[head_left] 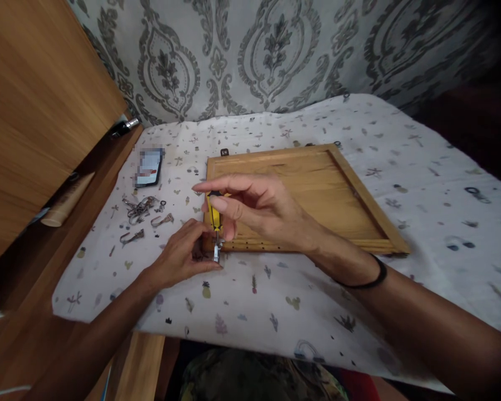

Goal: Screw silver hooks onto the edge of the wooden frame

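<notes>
Wooden framed board (292, 189) flat on the cloth-covered tabletop (242, 323). Right hand (250, 206): thumb and fingers closed about the handle of a yellow-black screwdriver (214, 216), tip down. Left hand (183, 250): half open at the board's 8 o'clock corner, thumb by a metal fitting (216, 254); cannot tell whether it grips. Progress, as judged: 1 fitting at the edge under the driver, not clearly fixed; dark spots along the 6–7 o'clock edge bare; a pile of metal hooks (141, 209) plus 2 singles loose at 9 o'clock.
</notes>
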The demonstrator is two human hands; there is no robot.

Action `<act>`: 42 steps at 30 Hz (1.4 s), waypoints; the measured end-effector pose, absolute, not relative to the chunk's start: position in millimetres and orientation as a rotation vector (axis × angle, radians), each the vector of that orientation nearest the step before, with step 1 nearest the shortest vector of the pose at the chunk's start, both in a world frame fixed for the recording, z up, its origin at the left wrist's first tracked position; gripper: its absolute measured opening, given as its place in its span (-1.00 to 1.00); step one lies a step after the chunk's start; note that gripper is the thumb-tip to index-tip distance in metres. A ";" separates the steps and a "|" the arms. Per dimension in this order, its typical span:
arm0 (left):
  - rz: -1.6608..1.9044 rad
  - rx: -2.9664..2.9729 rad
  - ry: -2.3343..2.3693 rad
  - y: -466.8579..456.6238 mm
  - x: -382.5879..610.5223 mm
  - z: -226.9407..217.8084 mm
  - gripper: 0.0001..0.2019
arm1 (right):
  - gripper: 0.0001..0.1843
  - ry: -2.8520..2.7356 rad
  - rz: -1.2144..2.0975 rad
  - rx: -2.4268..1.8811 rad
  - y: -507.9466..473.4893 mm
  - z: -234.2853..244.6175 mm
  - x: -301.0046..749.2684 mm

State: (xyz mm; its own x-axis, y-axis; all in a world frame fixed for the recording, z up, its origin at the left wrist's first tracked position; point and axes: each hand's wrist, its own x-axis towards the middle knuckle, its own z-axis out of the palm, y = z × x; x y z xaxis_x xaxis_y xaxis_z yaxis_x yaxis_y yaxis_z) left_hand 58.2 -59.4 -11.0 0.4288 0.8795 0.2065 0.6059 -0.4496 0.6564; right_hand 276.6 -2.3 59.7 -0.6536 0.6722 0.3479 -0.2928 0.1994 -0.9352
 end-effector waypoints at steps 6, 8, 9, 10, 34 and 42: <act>0.759 2.160 1.250 -59.4 57.0 -14.8 -0.52 | -0.73 -1.728 1.550 -0.396 -2.9 61.4 278.7; 0.772 2.107 1.248 -59.9 57.4 -16.2 -0.51 | -0.76 -1.732 1.539 -0.373 -1.8 60.0 278.5; 0.774 2.081 1.247 -60.3 57.8 -16.7 -0.51 | -0.77 -1.737 1.533 -0.374 -1.4 59.4 278.4; 0.775 2.058 1.248 -60.8 58.5 -17.0 -0.52 | -0.78 -1.740 1.528 -0.376 -1.1 59.1 278.4; 0.722 1.956 1.285 -62.1 61.6 -9.8 -0.52 | -0.83 -1.684 1.575 -0.392 0.3 58.7 277.4; 0.710 1.952 1.272 -61.2 61.0 -10.4 -0.51 | -0.74 -1.627 1.641 -0.333 -2.4 60.7 275.8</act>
State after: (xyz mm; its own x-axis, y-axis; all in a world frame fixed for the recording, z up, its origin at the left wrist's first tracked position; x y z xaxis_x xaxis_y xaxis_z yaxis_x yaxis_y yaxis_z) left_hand 61.0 -61.2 -10.4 0.3697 0.9263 0.0725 0.5479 -0.2803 0.7881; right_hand 275.8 -2.4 60.7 -0.6573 0.6757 0.3338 -0.3393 0.1301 -0.9316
